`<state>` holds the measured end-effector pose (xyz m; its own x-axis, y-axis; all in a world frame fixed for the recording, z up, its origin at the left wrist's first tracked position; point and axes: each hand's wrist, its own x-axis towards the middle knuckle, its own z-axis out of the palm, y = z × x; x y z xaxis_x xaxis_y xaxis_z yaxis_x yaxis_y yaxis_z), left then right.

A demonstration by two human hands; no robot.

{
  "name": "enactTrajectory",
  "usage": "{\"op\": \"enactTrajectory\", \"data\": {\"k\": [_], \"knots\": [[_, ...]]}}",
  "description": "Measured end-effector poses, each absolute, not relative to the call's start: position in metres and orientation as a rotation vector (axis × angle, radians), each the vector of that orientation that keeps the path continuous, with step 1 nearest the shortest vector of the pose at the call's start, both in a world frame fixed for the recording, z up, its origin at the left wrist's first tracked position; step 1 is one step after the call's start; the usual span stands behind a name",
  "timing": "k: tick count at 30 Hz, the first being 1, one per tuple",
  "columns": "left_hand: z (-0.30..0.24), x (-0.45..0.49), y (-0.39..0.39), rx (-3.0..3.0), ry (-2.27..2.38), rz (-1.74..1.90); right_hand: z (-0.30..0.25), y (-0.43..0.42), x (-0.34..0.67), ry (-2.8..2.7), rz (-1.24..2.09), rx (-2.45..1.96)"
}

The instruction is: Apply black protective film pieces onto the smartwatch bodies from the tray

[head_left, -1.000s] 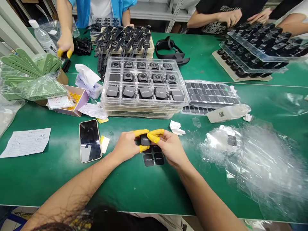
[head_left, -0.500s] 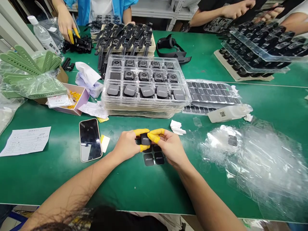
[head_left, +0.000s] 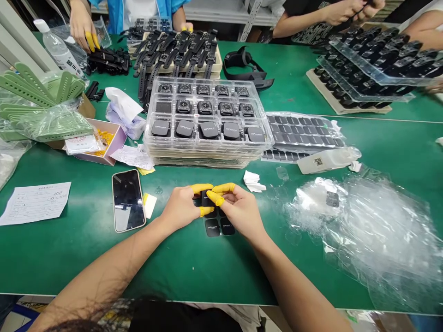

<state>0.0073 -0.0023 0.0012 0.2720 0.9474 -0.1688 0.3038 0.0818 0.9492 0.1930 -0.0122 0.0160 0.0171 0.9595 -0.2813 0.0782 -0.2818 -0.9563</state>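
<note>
We held small black square pad (head_left: 206, 199) in narrow pinch between left hand (head_left: 182, 210) and right hand (head_left: 240, 212); yellow rubber finger cots (head_left: 221, 187) probably protected its surface. Further matching pads (head_left: 212, 228) lay at 6 o'clock, within reach, on green rubber bench mat (head_left: 104, 263).

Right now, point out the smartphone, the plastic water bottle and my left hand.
Smartphone (head_left: 128, 200): head view, on its dark screen.
Plastic water bottle (head_left: 58, 50): head view, on its body.
Left hand (head_left: 180, 208): head view, on the back of the hand.

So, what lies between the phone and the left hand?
A small white-and-yellow paper slip lies between the phone and the left hand, in the head view.
</note>
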Motion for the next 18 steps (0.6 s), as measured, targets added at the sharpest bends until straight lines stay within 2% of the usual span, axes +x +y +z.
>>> {"op": "enactTrajectory", "data": {"k": [11, 18], "knots": [[0.0040, 0.0057, 0.0008, 1.370, 1.118, 0.765, 0.0082, -0.0097, 0.1927, -0.998, 1.453, -1.420], [0.0002, 0.0043, 0.0030, 1.502, 1.228, 0.790, 0.0066, -0.0076, 0.2014, -1.186, 1.468, -1.356]]}}
